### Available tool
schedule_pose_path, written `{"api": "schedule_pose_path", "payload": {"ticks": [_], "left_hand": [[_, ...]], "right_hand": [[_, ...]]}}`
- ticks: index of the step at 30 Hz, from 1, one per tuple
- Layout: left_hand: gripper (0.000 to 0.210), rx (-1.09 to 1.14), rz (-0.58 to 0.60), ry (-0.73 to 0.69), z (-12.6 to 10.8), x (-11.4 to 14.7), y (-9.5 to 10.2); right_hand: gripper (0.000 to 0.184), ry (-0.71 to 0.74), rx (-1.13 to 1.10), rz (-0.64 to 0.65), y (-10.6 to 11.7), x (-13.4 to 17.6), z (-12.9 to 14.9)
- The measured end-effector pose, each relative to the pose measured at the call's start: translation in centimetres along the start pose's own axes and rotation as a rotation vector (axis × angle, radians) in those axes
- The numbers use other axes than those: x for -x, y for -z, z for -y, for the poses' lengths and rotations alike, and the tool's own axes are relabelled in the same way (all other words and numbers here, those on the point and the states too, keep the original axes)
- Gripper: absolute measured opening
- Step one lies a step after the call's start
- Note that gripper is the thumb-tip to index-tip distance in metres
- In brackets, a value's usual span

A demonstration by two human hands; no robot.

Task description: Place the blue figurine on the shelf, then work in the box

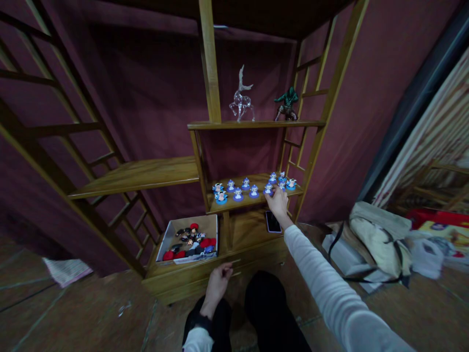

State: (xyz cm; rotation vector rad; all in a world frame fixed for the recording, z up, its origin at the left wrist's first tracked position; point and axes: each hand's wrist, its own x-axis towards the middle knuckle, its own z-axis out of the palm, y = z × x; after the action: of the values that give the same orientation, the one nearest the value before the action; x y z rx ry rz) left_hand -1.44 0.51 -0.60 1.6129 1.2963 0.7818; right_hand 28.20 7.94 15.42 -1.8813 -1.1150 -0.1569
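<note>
My right hand (278,202) reaches onto the middle shelf, its fingertips pinched on a small purple-and-white toy figurine (268,187). Several similar figurines stand beside it in loose rows, among them a purple one (254,191) to its left and a blue-based cow-like one (291,184) to its right. More blue-based figurines (221,197) stand at the shelf's left end. Over my knee, my left hand (219,281) hangs with its fingers curled in, and nothing shows in it. Close by is an open cardboard box (169,238) of red, black and dark toy pieces.
A phone (273,222) lies on the lower board below my right hand. A clear deer ornament (242,100) and a dark green figure (287,103) stand on the upper shelf (256,125). Bags (381,239) lie on the floor at the right.
</note>
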Motion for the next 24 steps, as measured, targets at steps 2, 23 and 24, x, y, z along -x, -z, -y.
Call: {"api": "schedule_pose_path", "payload": {"ticks": [2,23,24], "left_hand": [[0.035,-0.028,0.013,-0.022,0.3,-0.1,-0.1],[0.029,-0.181,0.031,-0.075,0.3,0.0,-0.3],[0.03,-0.182,0.031,-0.072,0.3,0.0,-0.3]], "right_hand": [[0.042,-0.007,0.0,-0.055,0.4,-0.1,-0.6],[0.042,-0.131,0.174,-0.086,1.1,-3.6,-3.4],[0.043,-0.127,0.173,-0.087,1.1,-3.6,-3.5]]}}
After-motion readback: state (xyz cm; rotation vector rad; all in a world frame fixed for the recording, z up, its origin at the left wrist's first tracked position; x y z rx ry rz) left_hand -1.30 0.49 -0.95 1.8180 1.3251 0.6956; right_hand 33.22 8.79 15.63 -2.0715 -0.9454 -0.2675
